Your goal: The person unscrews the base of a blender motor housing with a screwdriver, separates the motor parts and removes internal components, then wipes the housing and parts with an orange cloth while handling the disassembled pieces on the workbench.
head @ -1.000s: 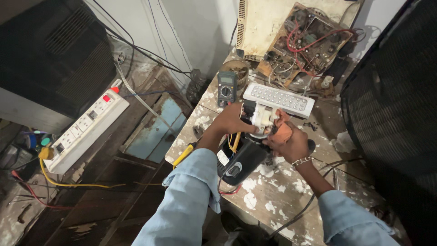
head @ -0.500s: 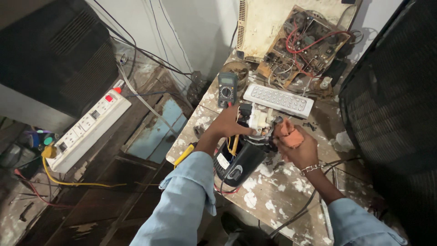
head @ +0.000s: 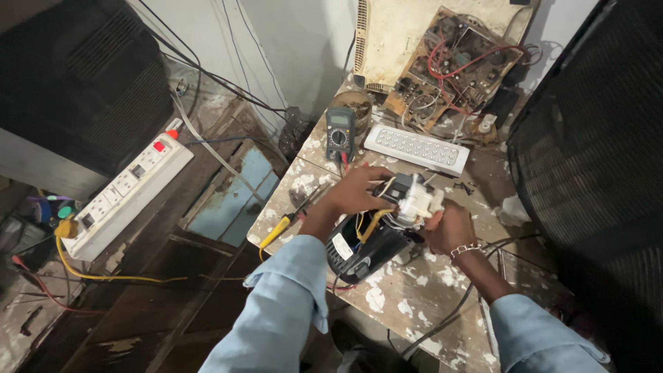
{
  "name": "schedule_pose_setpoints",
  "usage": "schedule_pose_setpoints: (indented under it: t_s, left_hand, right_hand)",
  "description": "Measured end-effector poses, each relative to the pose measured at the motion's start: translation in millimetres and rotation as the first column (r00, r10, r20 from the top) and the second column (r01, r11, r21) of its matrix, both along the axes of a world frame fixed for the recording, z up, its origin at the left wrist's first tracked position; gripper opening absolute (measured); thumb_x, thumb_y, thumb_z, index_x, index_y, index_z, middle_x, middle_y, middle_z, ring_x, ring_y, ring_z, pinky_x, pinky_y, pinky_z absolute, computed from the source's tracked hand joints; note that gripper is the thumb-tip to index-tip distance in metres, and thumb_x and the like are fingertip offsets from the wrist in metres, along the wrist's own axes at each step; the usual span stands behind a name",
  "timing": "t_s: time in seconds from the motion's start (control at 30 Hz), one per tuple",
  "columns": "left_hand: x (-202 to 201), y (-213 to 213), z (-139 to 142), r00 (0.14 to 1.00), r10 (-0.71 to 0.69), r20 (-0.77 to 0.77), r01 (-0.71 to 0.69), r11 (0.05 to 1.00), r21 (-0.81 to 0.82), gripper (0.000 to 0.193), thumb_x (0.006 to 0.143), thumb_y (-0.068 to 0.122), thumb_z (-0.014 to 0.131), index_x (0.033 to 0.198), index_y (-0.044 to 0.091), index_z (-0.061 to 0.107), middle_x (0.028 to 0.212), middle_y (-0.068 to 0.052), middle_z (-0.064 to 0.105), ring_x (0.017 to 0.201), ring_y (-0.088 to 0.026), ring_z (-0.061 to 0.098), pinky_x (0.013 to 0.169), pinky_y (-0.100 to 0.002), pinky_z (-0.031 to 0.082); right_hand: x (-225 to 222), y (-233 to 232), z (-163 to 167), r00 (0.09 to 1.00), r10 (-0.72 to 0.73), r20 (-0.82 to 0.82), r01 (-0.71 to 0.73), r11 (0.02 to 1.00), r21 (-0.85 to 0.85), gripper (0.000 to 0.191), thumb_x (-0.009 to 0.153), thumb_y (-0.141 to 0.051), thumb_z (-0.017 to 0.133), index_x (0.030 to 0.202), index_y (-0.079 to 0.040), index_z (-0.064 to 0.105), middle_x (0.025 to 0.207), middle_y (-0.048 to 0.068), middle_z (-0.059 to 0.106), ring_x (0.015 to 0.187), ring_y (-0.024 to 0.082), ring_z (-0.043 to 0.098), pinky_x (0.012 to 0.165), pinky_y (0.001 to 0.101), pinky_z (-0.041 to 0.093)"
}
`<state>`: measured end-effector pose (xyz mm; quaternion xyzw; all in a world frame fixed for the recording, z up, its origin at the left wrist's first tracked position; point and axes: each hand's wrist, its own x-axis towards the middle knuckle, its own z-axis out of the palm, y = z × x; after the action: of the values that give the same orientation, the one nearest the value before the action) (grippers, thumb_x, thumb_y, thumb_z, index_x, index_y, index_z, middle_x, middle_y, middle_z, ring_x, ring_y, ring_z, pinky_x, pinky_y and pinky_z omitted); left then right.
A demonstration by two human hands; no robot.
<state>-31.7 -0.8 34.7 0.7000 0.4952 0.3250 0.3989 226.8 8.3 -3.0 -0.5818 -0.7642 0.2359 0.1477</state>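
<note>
Both hands gripped a small black motor (head: 369, 245) on the paint-spattered table (head: 414, 304). The left hand (head: 356, 193) closed its fingers over the top to steady it, while the right hand (head: 449, 231) pinched its white wired part (head: 416, 202), apparently working there.

Dim, soft indoor light falls from above onto the table (head: 414, 290), brightest at its far edge; frame corners sink into dark shadow, wide-angle bending shows at the edges, focus mostly sharp
</note>
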Motion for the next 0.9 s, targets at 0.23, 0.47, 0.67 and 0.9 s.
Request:
schedule_pose_setpoints:
  t_s: [0.23,0.47,0.67,0.9]
  left_hand:
    - [7.9,8.2,6.8,0.981,0.016,-0.191,0.011,0.99,0.141,0.065,0.067,0.018,0.085,0.128,0.005,0.067,0.116,-0.018,0.076,0.109,-0.031,0.075,0.096,-0.037,0.057]
    - [3.4,-9.5,52.7,0.963,-0.024,-0.267,0.014,0.999,-0.041,0.108,0.056,0.028,0.087,0.151,0.012,0.04,0.123,-0.023,0.068,0.115,-0.036,0.068,0.1,-0.041,0.053]
    - [23.7,-14.7,69.9,0.832,0.214,-0.512,-0.1,0.966,0.24,0.103,0.043,0.036,0.096,0.136,0.016,0.056,0.145,-0.026,0.053,0.131,-0.045,0.05,0.103,-0.046,0.044]
    - [-1.8,-10.1,60.2,0.766,0.182,-0.617,-0.129,0.983,0.13,0.07,0.056,0.043,0.091,0.118,0.017,0.073,0.129,-0.009,0.065,0.126,-0.031,0.059,0.105,-0.044,0.048]
  right_hand:
    - [-3.8,2.3,0.6,0.996,-0.086,-0.031,0.08,0.986,-0.146,0.039,0.068,-0.024,0.085,0.095,-0.002,0.068,0.08,0.018,0.075,0.074,0.035,0.078,0.07,0.0443,0.063]
    - [-27.7,12.0,16.9,1.0,-0.006,0.016,0.006,1.0,0.001,0.037,0.07,-0.021,0.08,0.106,-0.011,0.076,0.088,0.021,0.074,0.085,0.041,0.072,0.076,0.0484,0.058]
    - [-38.2,14.9,9.2,0.991,-0.037,-0.132,0.049,0.995,0.085,0.045,0.074,-0.018,0.079,0.118,-0.012,0.075,0.087,0.022,0.074,0.082,0.038,0.073,0.074,0.046,0.058]
    - [15.1,68.5,-23.9,0.872,-0.06,-0.486,0.144,0.98,0.136,0.029,0.082,-0.012,0.077,0.109,-0.002,0.073,0.093,0.012,0.078,0.08,0.019,0.076,0.071,0.0345,0.06]
